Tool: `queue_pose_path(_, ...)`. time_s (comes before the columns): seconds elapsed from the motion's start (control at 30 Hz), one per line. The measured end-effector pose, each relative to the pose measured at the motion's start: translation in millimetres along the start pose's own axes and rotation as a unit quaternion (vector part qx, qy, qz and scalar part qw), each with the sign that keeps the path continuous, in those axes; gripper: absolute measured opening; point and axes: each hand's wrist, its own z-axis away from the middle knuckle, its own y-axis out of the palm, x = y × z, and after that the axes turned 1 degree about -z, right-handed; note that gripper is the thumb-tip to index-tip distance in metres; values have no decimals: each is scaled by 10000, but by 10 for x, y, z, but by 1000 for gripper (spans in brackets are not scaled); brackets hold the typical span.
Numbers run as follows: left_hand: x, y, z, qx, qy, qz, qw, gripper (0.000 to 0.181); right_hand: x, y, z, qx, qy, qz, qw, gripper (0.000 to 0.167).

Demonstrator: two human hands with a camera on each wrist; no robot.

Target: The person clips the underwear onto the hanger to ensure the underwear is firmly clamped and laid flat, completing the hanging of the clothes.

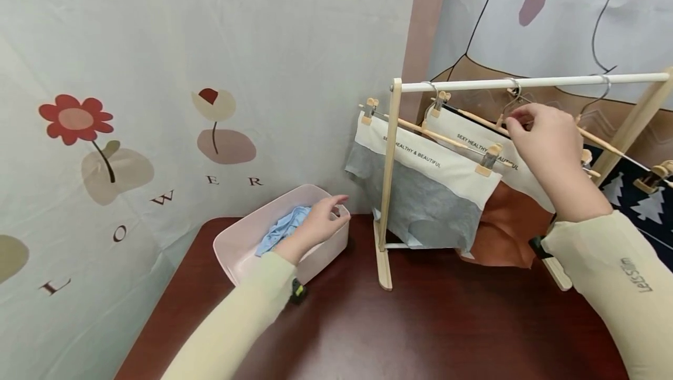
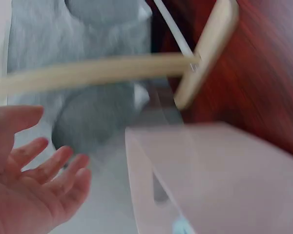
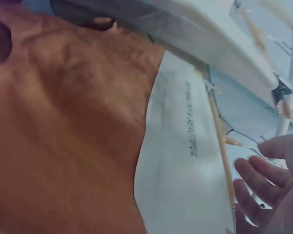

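Note:
My left hand, fingers loosely spread, hovers over the right end of a pink basket and holds nothing. Inside that basket lies a crumpled light blue cloth. At the rack, my right hand is raised beside the hook of the middle clip hanger, fingers slightly bent, with a gap between thumb and fingers in the right wrist view. From this hanger hangs a rust-and-white pair of underpants. A grey-and-white pair of underpants hangs in front of it, clipped at both ends of the waistband.
A wooden rack with a white rail stands on the dark red table. Farther right, a navy garment with white trees hangs from another hanger. A printed curtain forms the backdrop behind the table.

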Motion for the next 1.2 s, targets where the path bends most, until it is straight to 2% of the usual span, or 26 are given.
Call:
queue_pose_path(0.1, 208, -164, 187, 74, -52, -70, 9999, 48, 26, -20, 75, -721, -14, -505, 9961, 37)
queue_pose_path(0.2, 352, -292, 412, 279, -16, -335, 9990, 45, 104, -37, 151, -1570, -170, -1098, 9813, 32)
queue_pose_path(0.3, 447, -351, 655, 565, 0, -738, 9957, 44, 215, -42, 246, -2431, -731, -1570, 9544, 26)
queue_pose_path(0.37, 505, -352, 805, 730, -28, -975, 9925, 44, 323, -18, 326, -2907, -1164, -1794, 9326, 22)
queue_pose_path(0.43, 556, -336, 938, 846, -99, -1077, 9905, 43, 449, 32, 422, -3216, -1568, -2005, 9120, 20)
queue_pose_path(0.5, 595, -303, 1046, 898, -127, -1109, 9897, 39, 563, 115, 521, -3324, -1896, -2188, 8976, 18)
queue_pose_path(0.57, 617, -263, 1129, 883, -162, -1216, 9885, 34, 642, 241, 618, -3214, -2287, -2233, 8914, 18)
queue_pose_path(0.67, 631, -185, 1215, 679, -150, -1454, 9869, 27, 690, 507, 741, -2704, -2842, -2018, 8974, 18)
queue_pose_path(0.83, 665, -62, 1273, 54, -25, -1811, 9835, 21, 740, 1051, 907, -1884, -3553, -1472, 9037, 18)
queue_pose_path(1.0, 693, 3, 1297, -391, 65, -2008, 9788, 20, 804, 1547, 1074, -1091, -3775, -1045, 9136, 17)
queue_pose_path(1.2, 686, 21, 1313, -562, 56, -2006, 9780, 19, 948, 2109, 1201, -185, -3731, -629, 9255, 18)
